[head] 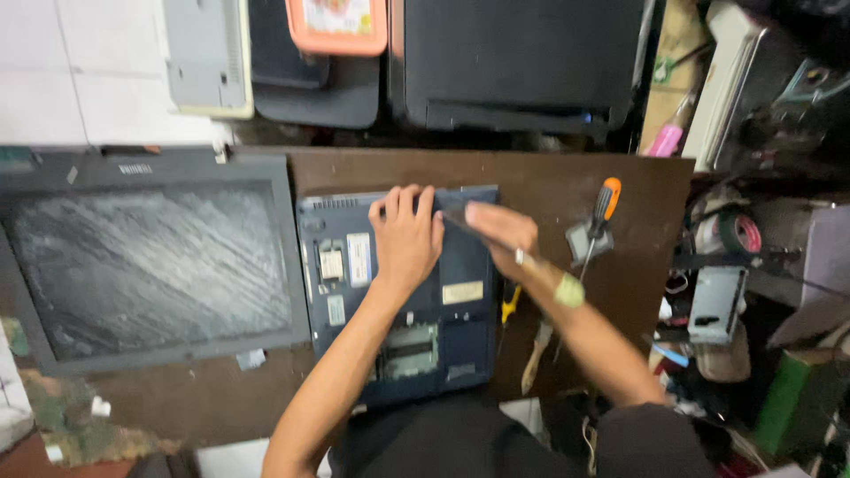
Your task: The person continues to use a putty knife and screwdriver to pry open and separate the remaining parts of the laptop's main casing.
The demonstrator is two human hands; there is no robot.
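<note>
**Both hands on an upturned laptop at the far edge**

I see a dark blue laptop lying bottom-side up on the brown bench, near its middle, long side running away from me. Pale stickers sit on its underside, and an open rectangular bay shows toward the near end.

My left hand lies flat on the far part of the laptop, fingers spread and reaching over the far edge. Its grip is released, palm pressing down, nothing enclosed.

My right hand is at the far right corner of the laptop, touching it. It is blurred; a dark flat strip seems to run under the fingers, but I cannot tell whether the grip is clenched on it or merely resting. A ring shows on one finger and a pale patch on the wrist.

Just right of the laptop, under my right forearm, lie a yellow-handled tool and a brush with a wooden handle. Further right, an orange-handled screwdriver rests across a small grey square part.

To the left, touching the laptop's side, lies a large flat screen panel with a dark frame and streaked glass.

Beyond the bench stand black machine housings and an orange box. Clutter fills the right side, including a roll of tape and a green box.
</note>
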